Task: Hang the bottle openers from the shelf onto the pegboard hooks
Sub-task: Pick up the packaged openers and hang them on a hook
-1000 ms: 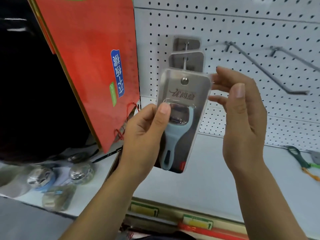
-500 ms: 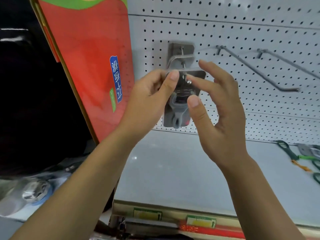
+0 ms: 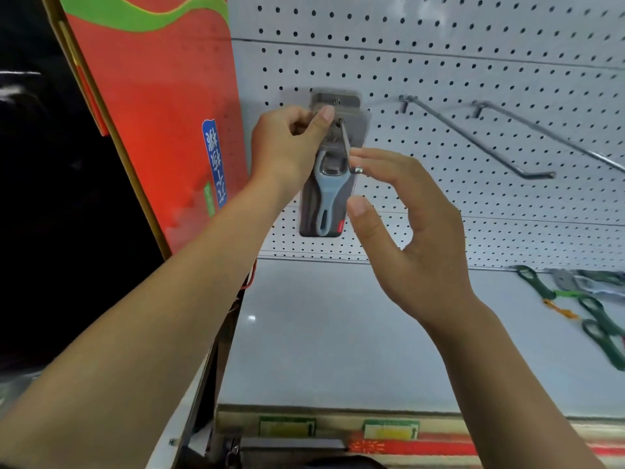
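Observation:
A packaged bottle opener (image 3: 326,198) with a light blue handle hangs on a pegboard hook (image 3: 346,147), its card threaded over the wire. My left hand (image 3: 287,147) pinches the pack's top left corner between thumb and fingers. Just to the right, my right hand (image 3: 406,225) is spread with relaxed fingers, its index fingertip beside the hook's ball tip (image 3: 359,169), and it holds nothing. More packs (image 3: 336,98) hang behind on the same hook, close to the pegboard (image 3: 439,62).
Two bare hooks (image 3: 473,140) (image 3: 558,137) jut from the pegboard to the right. Several green-handled openers (image 3: 595,313) lie on the grey shelf (image 3: 338,333) at the far right. A red panel (image 3: 152,113) stands on the left. Price labels (image 3: 390,429) line the shelf's front edge.
The pack has slid back along the hook toward the pegboard. My right hand has let go of it and drawn back to the hook's tip.

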### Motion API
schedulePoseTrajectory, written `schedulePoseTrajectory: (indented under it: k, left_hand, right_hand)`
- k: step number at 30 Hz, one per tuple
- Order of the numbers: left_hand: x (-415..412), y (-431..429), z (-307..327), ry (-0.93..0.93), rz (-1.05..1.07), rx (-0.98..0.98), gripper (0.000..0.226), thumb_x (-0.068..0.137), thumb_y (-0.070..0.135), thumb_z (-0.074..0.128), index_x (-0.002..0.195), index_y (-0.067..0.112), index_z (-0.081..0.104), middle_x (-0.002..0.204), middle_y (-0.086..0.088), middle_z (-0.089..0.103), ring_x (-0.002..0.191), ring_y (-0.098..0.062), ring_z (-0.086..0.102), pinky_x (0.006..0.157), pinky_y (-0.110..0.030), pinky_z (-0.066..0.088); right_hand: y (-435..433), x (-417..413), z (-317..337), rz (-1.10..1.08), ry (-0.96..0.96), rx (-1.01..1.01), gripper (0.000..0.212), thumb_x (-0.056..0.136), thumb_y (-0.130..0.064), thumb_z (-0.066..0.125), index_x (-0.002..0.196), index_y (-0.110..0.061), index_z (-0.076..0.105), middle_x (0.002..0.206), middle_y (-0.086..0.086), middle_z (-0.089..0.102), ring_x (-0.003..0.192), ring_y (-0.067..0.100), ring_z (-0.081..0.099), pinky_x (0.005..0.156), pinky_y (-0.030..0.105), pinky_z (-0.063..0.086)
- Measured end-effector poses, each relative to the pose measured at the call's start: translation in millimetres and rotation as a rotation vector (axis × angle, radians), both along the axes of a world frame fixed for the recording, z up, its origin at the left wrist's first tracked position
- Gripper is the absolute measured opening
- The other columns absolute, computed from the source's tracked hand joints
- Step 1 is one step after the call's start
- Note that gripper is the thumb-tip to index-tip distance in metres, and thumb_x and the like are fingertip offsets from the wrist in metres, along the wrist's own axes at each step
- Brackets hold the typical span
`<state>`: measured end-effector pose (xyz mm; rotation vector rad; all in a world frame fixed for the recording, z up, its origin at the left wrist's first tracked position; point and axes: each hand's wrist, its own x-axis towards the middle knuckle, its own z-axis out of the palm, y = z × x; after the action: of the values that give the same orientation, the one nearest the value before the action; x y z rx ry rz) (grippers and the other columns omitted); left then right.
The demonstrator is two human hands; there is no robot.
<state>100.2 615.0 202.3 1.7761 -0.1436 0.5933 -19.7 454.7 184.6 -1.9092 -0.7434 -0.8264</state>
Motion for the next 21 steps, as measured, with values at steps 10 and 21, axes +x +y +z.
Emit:
schedulePoseTrajectory:
  k: [10, 21]
  left_hand:
    - [46, -3, 5, 0.026, 0.146, 0.073, 0.032, 0.093, 0.037, 0.069, 0.069, 0.019, 0.059, 0.061, 0.014, 0.055, 0.056, 0.002, 0.048, 0.057, -0.015, 0.038]
    - [44, 0, 15, -0.026, 0.249, 0.284, 0.031, 0.094, 0.042, 0.064, 0.088, 0.012, 0.068, 0.082, 0.002, 0.068, 0.078, -0.015, 0.062, 0.071, -0.027, 0.049]
  right_hand:
    - [2, -4, 0, -0.084, 0.008, -0.068, 0.031, 0.098, -0.017, 0.062, 0.128, -0.007, 0.062, 0.132, -0.001, 0.063, 0.126, 0.011, 0.057, 0.103, 0.019, 0.041]
    - [-3, -12, -2, -0.119, 0.081, -0.141, 0.045, 0.098, -0.029, 0.061, 0.141, -0.02, 0.051, 0.143, -0.01, 0.056, 0.124, 0.004, 0.055, 0.104, 0.013, 0.038]
